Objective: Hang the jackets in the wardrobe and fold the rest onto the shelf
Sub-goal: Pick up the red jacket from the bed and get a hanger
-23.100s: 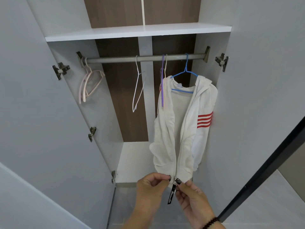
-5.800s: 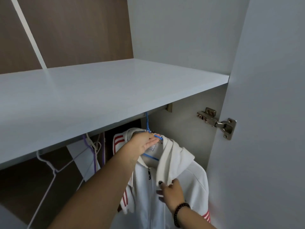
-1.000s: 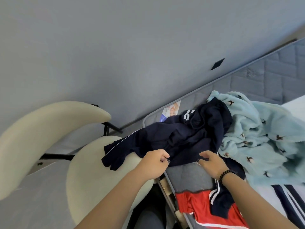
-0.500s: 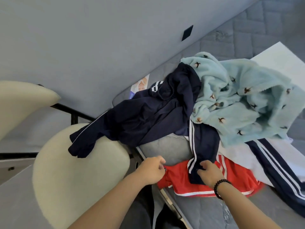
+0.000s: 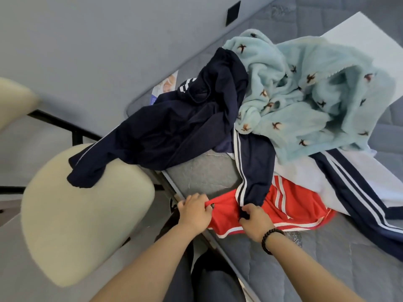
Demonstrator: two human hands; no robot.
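Grey quilted mattress carries a heap of clothes beside a cream chair. At its near edge, the left hand curls its fingers around the corner of the red shorts. The right hand pinches the cuff of the navy jacket, whose striped sleeve runs straight away from the fingers toward the pile; its body sprawls leftward, one sleeve drooping onto the chair. Behind lies a pale blue fleece.

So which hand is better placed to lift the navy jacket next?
Probably the right hand: it already grips the navy jacket at its striped end. The left hand holds the red shorts.
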